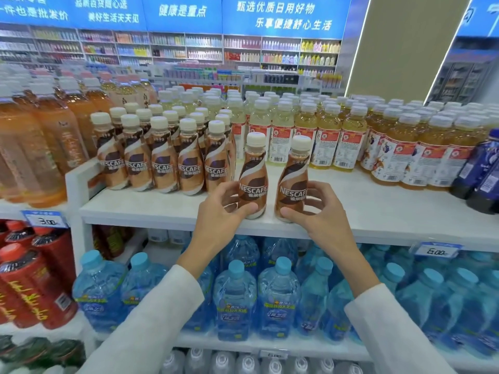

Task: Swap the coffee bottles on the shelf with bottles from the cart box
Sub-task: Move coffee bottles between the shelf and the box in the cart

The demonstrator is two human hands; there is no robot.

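Observation:
Two brown Nescafe coffee bottles with cream caps stand upright near the front edge of the white top shelf (378, 211). My left hand (220, 209) grips the lower part of the left bottle (253, 168). The lower part of the right bottle (294, 174) is held by my right hand (316, 209). Left of them, a group of several more Nescafe bottles (162, 157) stands in rows on the same shelf. No cart box is in view.
Yellow tea bottles (337, 136) fill the shelf behind and to the right, with dark blue bottles (483, 171) at the far right. Orange drink bottles (35, 147) stand at left. Blue water bottles (278, 292) and red bottles (27, 279) fill the shelf below.

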